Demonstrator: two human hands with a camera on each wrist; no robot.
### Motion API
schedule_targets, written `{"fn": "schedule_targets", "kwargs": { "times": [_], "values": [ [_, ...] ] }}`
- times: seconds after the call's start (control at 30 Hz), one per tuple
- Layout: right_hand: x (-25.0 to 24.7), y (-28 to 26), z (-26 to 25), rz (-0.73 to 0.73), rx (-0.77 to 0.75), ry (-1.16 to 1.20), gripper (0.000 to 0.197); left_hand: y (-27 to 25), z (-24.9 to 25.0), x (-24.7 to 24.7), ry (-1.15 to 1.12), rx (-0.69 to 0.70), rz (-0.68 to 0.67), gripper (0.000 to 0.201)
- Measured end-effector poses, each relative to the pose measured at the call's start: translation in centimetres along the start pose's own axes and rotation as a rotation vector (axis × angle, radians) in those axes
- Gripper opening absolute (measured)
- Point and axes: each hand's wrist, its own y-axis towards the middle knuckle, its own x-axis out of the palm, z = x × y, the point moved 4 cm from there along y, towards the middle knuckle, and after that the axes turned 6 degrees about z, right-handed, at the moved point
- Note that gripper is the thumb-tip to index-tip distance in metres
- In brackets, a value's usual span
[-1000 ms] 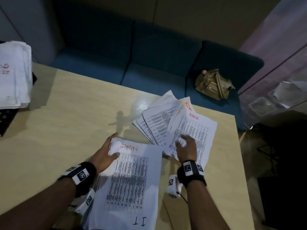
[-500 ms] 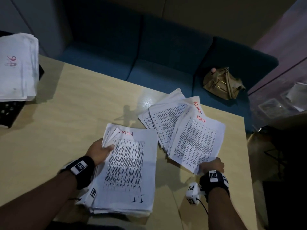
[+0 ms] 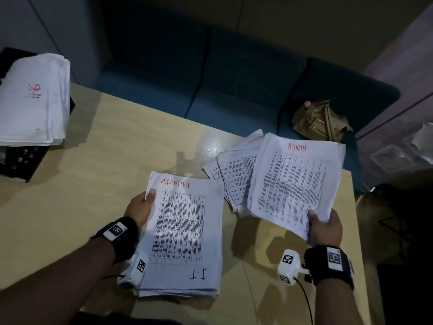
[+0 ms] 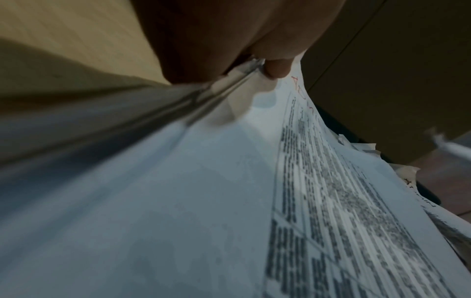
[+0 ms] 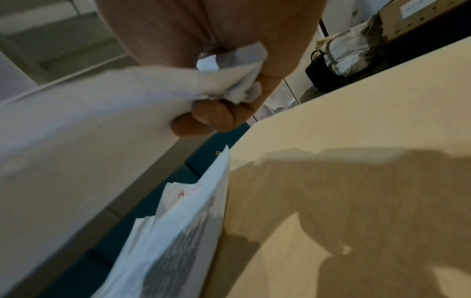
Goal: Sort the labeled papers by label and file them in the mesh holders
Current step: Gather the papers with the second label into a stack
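Note:
A thick stack of printed papers (image 3: 182, 233), its top sheet marked ADMIN in red and I.T in black, is held above the table by my left hand (image 3: 140, 207), thumb on top at the upper left edge (image 4: 276, 68). My right hand (image 3: 324, 227) grips the near corner of a lifted ADMIN sheet bundle (image 3: 297, 177), the paper bunched in its curled fingers (image 5: 203, 119). Several loose sheets (image 3: 234, 174) lie fanned on the table under that bundle. A black mesh holder (image 3: 16, 160) at the far left carries a white pile with a red mark (image 3: 35, 97).
The wooden table (image 3: 117, 160) ends at the right close to my right hand. Behind it runs a blue sofa (image 3: 210, 78) with a tan handbag (image 3: 321, 120) on the seat. Dark floor lies to the right.
My right hand slid from on top of the ADMIN sheets to their near corner, gripped them and lifted them. My left hand raised the thick stack slightly and squared it.

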Motion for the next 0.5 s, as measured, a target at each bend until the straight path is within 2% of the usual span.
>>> {"fn": "schedule_targets", "kwargs": {
  "times": [0.13,0.23,0.33,0.4,0.5],
  "values": [
    [0.1,-1.4,-0.4,-0.107,-0.081,0.033,0.03,0.1,-0.1,0.1,-0.001,-0.021,-0.005,0.055],
    [2.6,-4.8,-0.7,-0.326,-0.163,-0.059,0.029,0.0,-0.3,0.3,-0.028,-0.04,-0.009,0.057],
    [6.3,-9.1,0.2,-0.53,-0.146,-0.126,0.025,0.0,-0.2,0.5,-0.031,-0.01,-0.011,0.055],
    [8.7,-11.8,1.0,-0.613,-0.143,-0.233,0.026,0.0,0.1,0.6,-0.037,0.024,-0.009,0.053],
    [11.5,-15.4,1.0,-0.688,-0.099,-0.344,0.031,-0.5,0.6,0.9,-0.011,0.093,-0.083,0.048]
  ]
}}
